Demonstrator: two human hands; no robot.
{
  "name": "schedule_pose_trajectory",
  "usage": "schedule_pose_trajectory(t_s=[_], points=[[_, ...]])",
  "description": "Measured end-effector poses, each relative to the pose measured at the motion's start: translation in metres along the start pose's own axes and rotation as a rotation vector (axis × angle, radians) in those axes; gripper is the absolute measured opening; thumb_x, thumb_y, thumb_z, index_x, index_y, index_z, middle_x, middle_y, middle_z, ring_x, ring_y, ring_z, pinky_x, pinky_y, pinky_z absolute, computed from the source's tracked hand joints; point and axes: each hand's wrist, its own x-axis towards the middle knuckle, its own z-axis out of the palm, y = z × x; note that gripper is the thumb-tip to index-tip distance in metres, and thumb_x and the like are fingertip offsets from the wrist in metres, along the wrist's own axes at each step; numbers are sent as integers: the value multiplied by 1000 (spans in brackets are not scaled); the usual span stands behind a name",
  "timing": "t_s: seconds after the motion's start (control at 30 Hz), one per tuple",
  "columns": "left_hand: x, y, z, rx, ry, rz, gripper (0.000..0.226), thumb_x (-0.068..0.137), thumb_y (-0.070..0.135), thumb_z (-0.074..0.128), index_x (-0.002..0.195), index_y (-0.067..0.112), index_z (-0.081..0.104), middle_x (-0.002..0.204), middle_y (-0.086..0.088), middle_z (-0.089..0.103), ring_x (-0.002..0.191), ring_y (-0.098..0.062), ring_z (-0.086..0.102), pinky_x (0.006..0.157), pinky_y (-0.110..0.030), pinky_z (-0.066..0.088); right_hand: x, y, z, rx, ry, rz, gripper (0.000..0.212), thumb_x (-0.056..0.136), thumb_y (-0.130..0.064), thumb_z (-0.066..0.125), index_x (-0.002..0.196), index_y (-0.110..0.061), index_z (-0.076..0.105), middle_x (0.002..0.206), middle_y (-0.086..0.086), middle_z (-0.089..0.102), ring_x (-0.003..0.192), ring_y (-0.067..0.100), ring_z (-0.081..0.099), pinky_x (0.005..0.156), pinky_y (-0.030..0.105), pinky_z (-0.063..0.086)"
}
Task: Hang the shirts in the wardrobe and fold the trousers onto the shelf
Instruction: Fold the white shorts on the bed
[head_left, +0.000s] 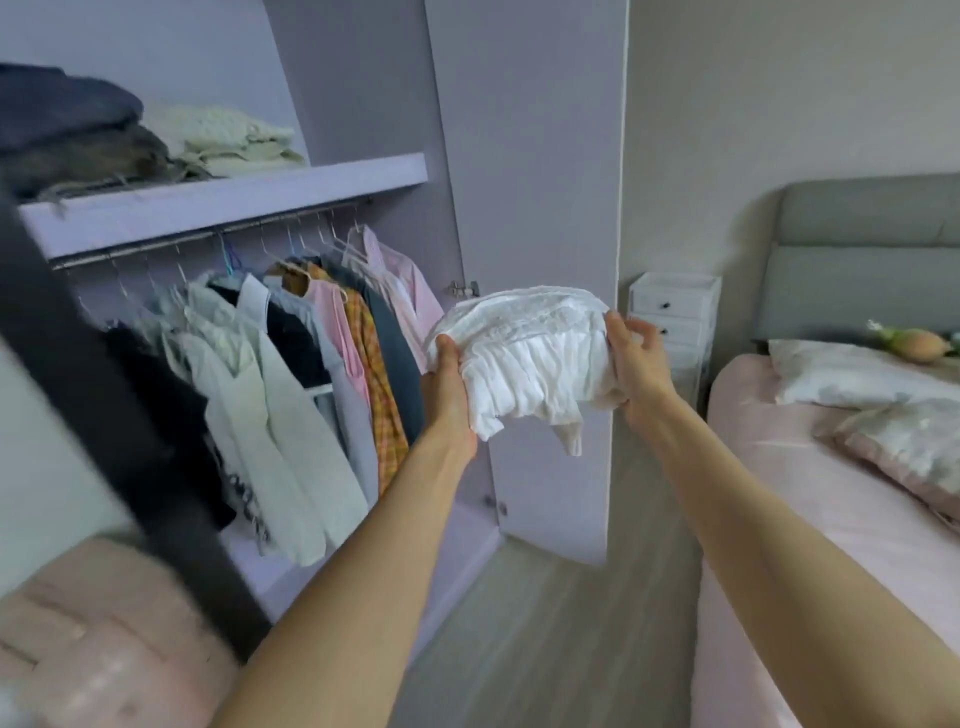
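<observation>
White, bunched cotton fills my grasp: my left hand and right hand clutch a folded white garment from either side, raised in front of the open lilac wardrobe door. Beyond, left, shirts hang from the rail under a shelf stacked with folded clothes.

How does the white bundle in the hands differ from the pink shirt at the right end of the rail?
The white bundle is bunched up and held between the left hand and right hand; the pink shirt hangs full-length on a hanger. The bundle is outside the wardrobe, the shirt inside. Both are pale fabric.
</observation>
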Motion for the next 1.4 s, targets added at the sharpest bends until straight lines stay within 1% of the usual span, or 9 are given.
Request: schedule_pose_trajectory(t_s=[0.23, 0.53, 0.77, 0.87, 1.03, 1.1, 1.2, 1.3, 1.4], points=[[161, 108, 52, 65, 122, 183, 45, 95, 41, 48, 120, 6, 57, 106, -9, 67, 93, -25, 65, 81, -36, 53, 172, -54, 93, 65, -488, -19, 40, 84, -37, 64, 117, -27, 43, 110, -1, 58, 94, 20, 65, 59, 35, 56], [307, 258, 50, 361, 494, 509, 64, 96, 40, 43, 141, 1, 20, 146, -16, 33, 129, -32, 39, 104, -39, 36, 294, -108, 280, 158, -530, -283, 11, 89, -16, 59, 99, -18, 55, 97, 7, 64, 87, 25, 65, 61, 36, 57], [420, 390, -11, 533, 467, 549, 88, 84, 67, 44, 146, 11, 19, 144, -10, 39, 126, -33, 44, 105, -43, 37, 376, -149, 465, 208, -644, -422, 50, 87, -22, 62, 130, -6, 41, 122, 15, 57, 107, 29, 60, 81, 48, 55], [461, 412, -54, 744, 630, 521, 83, 90, 52, 47, 148, 9, 6, 147, -14, 33, 129, -34, 40, 100, -33, 36, 408, -133, 538, 15, -715, -450, 62, 90, -30, 59, 140, -13, 27, 135, 10, 48, 120, 28, 50, 98, 50, 44], [509, 386, -123, 1793, 735, 53, 60, 100, 39, 25, 146, 38, -13, 155, -5, -21, 141, -41, -12, 111, -61, 10, 464, -74, 585, -1110, -873, -654, 62, 94, -56, 28, 148, -28, 16, 154, 9, 21, 139, 32, 23, 113, 49, 20], [513, 389, -124, 2027, 651, -26, 53, 100, 35, 20, 148, 38, -2, 158, 3, -9, 143, -33, -12, 109, -65, 6, 473, -69, 592, -1238, -852, -674, 61, 94, -59, 17, 148, -33, 8, 158, 4, 5, 143, 32, 8, 113, 57, 10], [504, 391, -105, 1989, 670, -49, 50, 99, 31, 24, 148, 33, 14, 157, 1, 13, 144, -30, 6, 108, -66, 2, 466, -72, 590, -1331, -802, -710, 60, 95, -57, 13, 148, -31, 1, 157, 0, -11, 144, 32, -6, 109, 63, 2], [473, 375, -93, 1735, 854, 299, 39, 95, 29, 35, 134, 30, 44, 143, -1, 39, 132, -27, 33, 109, -64, 3, 446, -78, 573, -1217, -652, -932, 53, 99, -42, 21, 147, -22, 13, 157, 4, 5, 144, 30, 3, 111, 61, 4], [419, 334, -82, 1608, 1116, 670, 39, 94, 31, 44, 132, 24, 50, 139, -1, 46, 128, -24, 40, 111, -56, 16, 411, -69, 545, -641, -640, -1253, 43, 97, -23, 32, 138, -13, 39, 147, 6, 37, 140, 22, 23, 114, 51, 5]])
